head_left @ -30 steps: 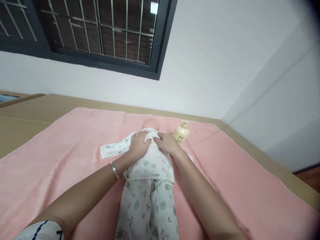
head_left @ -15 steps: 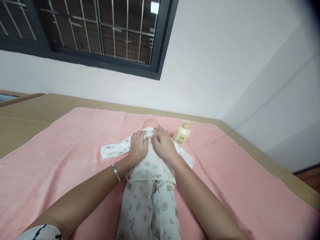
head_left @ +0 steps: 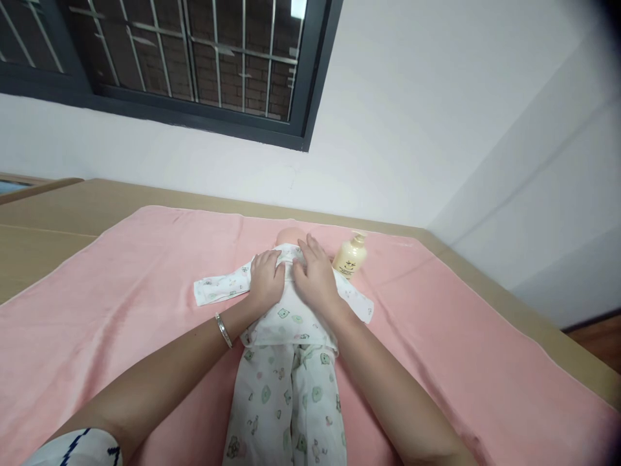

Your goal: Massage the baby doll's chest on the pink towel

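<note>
A baby doll (head_left: 290,235) lies stretched out on a pink blanket (head_left: 160,259), its head toward the wall. It wears a white printed top (head_left: 294,320) and matching trousers (head_left: 286,401), with both sleeves spread to the sides. My left hand (head_left: 266,278) rests flat on the left side of the doll's upper chest. On the right side of the chest lies my right hand (head_left: 315,275), its fingers stretched up near the shoulder. The doll's face cannot be made out. A pale yellow pump bottle (head_left: 351,255) stands just beyond my right hand, beside the doll's right-hand sleeve.
The blanket covers a wooden surface (head_left: 58,207) whose bare border shows at the left, back and right. Behind it rises a white wall (head_left: 388,129) with a dark-framed, barred window (head_left: 194,71). Another wall closes off the right side.
My right hand's fingers have shifted slightly upward on the doll's chest. My left hand stays in about the same place. The whole view has moved a little.
</note>
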`<state>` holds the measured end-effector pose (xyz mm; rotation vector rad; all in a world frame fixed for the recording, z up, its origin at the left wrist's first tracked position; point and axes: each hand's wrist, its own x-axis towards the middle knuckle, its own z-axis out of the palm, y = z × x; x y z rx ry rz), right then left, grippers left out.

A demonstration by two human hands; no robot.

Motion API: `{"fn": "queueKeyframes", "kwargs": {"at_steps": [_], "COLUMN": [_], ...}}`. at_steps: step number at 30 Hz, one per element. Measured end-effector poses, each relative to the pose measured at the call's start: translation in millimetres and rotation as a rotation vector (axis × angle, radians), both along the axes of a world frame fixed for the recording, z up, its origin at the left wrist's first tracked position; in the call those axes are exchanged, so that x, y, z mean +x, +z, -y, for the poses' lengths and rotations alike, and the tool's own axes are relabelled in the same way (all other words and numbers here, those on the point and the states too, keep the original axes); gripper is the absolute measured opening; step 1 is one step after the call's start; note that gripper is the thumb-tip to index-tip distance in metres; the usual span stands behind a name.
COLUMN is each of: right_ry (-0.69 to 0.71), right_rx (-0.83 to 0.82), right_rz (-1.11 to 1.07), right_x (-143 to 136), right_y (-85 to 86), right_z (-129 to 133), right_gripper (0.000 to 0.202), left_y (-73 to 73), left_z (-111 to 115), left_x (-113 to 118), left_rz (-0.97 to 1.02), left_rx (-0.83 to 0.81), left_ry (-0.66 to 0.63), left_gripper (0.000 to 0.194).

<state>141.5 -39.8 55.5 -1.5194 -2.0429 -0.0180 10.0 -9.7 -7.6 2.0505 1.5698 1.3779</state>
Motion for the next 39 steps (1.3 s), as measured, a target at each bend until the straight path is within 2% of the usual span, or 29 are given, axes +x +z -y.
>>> {"fn": "queueKeyframes", "kwargs": {"at_steps": [4, 7, 12, 16, 19, 21, 24, 25, 27, 29, 31, 35, 39], "right_ry": [0.065, 0.095, 0.137, 0.094, 0.021, -0.082, -0.185, -0.184, -0.149, -0.109, -0.096, -0.143, -0.188], "right_rx": [-0.108, -0.144, -0.185, -0.066, 0.041, 0.077, 0.031, 0.007, -0.022, -0.031, -0.041, -0.049, -0.075], "right_rz": [0.116, 0.119, -0.061, -0.238, -0.327, -0.354, -0.340, -0.327, -0.294, -0.237, -0.131, 0.029, -0.010], "right_x": [-3, 0, 16, 45, 75, 94, 114, 118, 121, 120, 118, 111, 106], "right_y": [-12.7, -9.0, 27.2, 63.6, 84.3, 91.1, 88.5, 84.7, 74.8, 64.4, 56.4, 50.5, 52.6], "right_z": [-4, -5, 5, 16, 20, 18, 8, 3, -6, -15, -22, -24, -19], "right_gripper": [0.044, 0.041, 0.043, 0.056, 0.054, 0.052, 0.051, 0.051, 0.050, 0.049, 0.047, 0.041, 0.043], "left_y": [2.8, 7.5, 24.9, 45.3, 62.7, 76.6, 99.4, 106.7, 119.6, 129.3, 135.4, 139.5, 136.6], "left_z": [0, 1, 21, 54, 67, 60, 29, 16, -7, -21, -26, -22, -13], "left_x": [0, 0, 6, 21, 42, 60, 88, 96, 109, 117, 123, 126, 119], "left_rz": [-0.037, -0.090, -0.296, -0.374, -0.122, 0.225, 0.855, 1.015, 1.213, 1.307, 1.344, 1.374, 1.395], "left_rx": [-0.030, -0.049, -0.104, -0.153, -0.203, -0.304, -0.602, -0.718, -0.876, -0.941, -0.952, -0.955, -0.979], "left_ry": [-0.001, -0.024, -0.055, -0.213, -0.392, -0.510, -0.594, -0.600, -0.639, -0.670, -0.680, -0.673, -0.692], "left_gripper": [0.036, 0.038, 0.046, 0.069, 0.060, 0.049, 0.046, 0.051, 0.059, 0.063, 0.066, 0.067, 0.062]}}
